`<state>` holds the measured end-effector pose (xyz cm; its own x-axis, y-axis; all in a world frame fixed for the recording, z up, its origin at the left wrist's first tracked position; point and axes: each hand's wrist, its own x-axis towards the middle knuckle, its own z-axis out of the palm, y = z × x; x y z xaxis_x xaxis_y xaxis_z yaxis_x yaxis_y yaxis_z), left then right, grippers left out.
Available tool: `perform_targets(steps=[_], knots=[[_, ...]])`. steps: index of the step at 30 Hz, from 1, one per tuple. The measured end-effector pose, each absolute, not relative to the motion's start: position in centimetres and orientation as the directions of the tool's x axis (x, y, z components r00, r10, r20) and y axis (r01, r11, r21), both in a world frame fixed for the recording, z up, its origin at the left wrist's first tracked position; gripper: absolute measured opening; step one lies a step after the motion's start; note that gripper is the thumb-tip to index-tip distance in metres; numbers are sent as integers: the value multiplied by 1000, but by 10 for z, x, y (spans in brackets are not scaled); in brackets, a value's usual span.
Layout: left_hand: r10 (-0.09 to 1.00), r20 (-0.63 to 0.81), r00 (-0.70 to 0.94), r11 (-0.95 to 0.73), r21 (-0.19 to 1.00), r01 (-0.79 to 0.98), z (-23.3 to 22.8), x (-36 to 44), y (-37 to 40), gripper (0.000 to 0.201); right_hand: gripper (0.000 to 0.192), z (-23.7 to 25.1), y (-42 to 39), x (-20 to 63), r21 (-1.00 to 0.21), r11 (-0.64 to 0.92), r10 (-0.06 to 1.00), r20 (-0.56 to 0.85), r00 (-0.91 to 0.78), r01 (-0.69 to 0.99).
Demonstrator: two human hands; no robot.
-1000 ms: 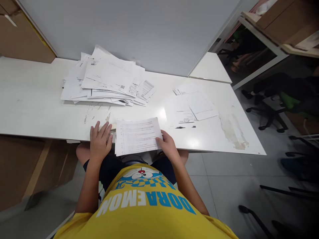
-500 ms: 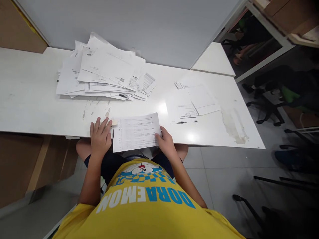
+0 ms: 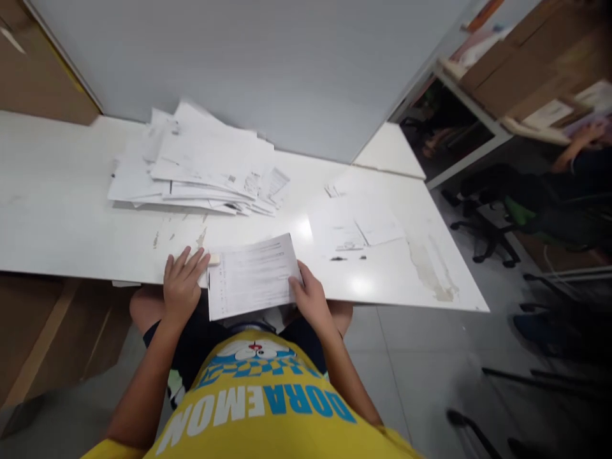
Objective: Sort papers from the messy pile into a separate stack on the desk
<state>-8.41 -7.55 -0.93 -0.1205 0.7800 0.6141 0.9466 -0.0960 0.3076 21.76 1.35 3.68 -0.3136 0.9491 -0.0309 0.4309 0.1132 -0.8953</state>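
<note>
The white table [image 3: 71, 210] fills most of the view, with a grey partition wall [image 3: 262, 64] behind it. Compared with half a second ago, the whole scene sits a little lower and is more blurred, because the head camera has tilted. On the far left part of the table lies a big loose pile of papers [image 3: 191, 162], in the same place as before. To the right of it, a smaller set of sheets [image 3: 363, 226] lies flat, also not moved. At the near edge, a printed sheet [image 3: 251, 275] hangs partly over the table border; it is now turned a little, its right side higher than before. The right hand [image 3: 308, 296] pinches its right edge, thumb on top, fingers under. The left hand [image 3: 182, 284] rests flat with the fingers spread on the table, just beside the sheet's left edge, holding nothing. A small beige object [image 3: 213, 259] lies at its fingertips.
</note>
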Motion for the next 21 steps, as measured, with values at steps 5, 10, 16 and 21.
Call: perform_targets(steps=[5,10,16,21], knots=[[708,704,-56,-116,194,974,-17,-90,-74,70,44,54,54,221,-937,220,970,181,-160,272],[744,666,-55,-109,203,973,-12,-94,-76,71,32,74,143,146,-988,144,985,139,-98,53],[771,636,-40,-106,189,976,-11,-93,-76,72,35,86,216,44,-964,67,975,9,-220,257],[739,673,-19,-119,158,980,-13,-94,-75,69,53,64,178,70,-899,172,985,151,-85,404]])
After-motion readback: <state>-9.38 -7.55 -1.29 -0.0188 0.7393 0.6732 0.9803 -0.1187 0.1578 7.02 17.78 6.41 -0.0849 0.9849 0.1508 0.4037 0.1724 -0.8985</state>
